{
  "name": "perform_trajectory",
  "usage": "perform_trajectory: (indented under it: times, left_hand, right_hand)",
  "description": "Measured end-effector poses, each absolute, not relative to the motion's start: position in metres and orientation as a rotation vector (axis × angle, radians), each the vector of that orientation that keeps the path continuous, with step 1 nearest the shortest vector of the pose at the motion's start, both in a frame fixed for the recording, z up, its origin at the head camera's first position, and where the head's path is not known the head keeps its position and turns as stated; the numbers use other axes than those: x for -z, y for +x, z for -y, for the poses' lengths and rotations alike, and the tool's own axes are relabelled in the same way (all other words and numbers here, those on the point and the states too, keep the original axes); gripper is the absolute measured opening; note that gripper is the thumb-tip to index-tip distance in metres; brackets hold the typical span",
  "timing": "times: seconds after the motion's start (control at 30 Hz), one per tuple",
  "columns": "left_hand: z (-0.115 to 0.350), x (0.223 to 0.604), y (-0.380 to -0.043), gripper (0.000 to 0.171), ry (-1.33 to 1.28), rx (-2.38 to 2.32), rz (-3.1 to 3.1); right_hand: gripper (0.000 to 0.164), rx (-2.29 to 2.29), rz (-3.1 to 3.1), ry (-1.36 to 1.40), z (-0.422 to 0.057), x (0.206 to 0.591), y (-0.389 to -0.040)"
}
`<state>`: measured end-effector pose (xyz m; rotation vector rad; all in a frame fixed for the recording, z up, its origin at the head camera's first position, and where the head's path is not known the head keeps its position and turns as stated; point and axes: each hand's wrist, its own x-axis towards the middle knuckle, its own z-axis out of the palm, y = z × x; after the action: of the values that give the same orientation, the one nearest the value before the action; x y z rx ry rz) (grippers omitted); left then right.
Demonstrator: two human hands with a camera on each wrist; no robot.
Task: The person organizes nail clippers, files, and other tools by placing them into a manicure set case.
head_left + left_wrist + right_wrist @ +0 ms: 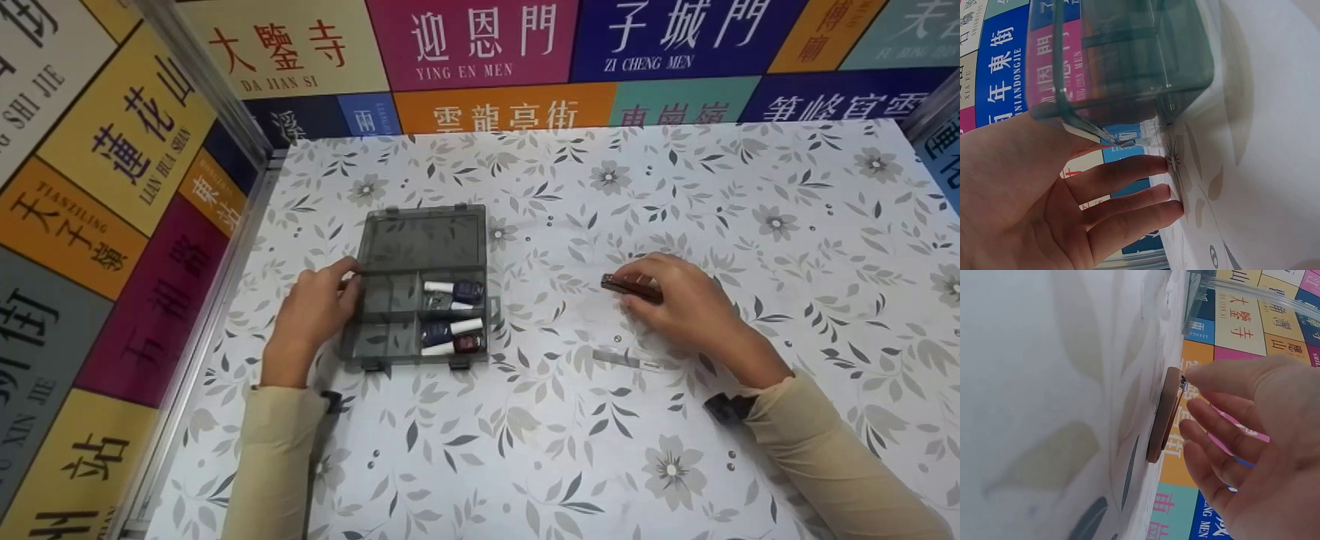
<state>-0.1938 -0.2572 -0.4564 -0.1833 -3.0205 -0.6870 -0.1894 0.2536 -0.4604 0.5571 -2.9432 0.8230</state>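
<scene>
Perhaps the loose left hand (309,319) steadies the grey plastic box (409,270); right of it, the right hand (679,304) pinches a brown bar (1165,417).

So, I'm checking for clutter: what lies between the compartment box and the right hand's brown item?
Only patterned tabletop directly between the box and brown item, in the head view.
</scene>
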Motion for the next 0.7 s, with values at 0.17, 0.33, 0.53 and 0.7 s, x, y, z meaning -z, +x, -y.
perform_trajectory:
  times: [0.17, 0.33, 0.53, 0.7]
  left_hand:
    - [0.2572, 0.4562, -0.1934, 0.022, -0.181, 0.701, 3.020]
    - [0.2568, 0.4552, -0.1932, 0.022, -0.182, 0.711, 3.021]
    - [0.2572, 0.4545, -0.1933, 0.022, -0.195, 0.709, 3.018]
    - [0.2583, 0.4545, -0.1931, 0.022, -0.201, 0.696, 3.031]
  right_hand:
    - [0.037, -0.767, 2.975, 0.508, -0.2561, 0.4607, -0.1918]
    - [0.041, -0.725, 3.056, 0.487, -0.2597, 0.4601, -0.1927]
    - [0.038, -0.730, 3.112, 0.480, -0.2594, 0.4585, -0.1924]
    - [0.035, -0.771, 3.116, 0.460, -0.2589, 0.4580, -0.1929]
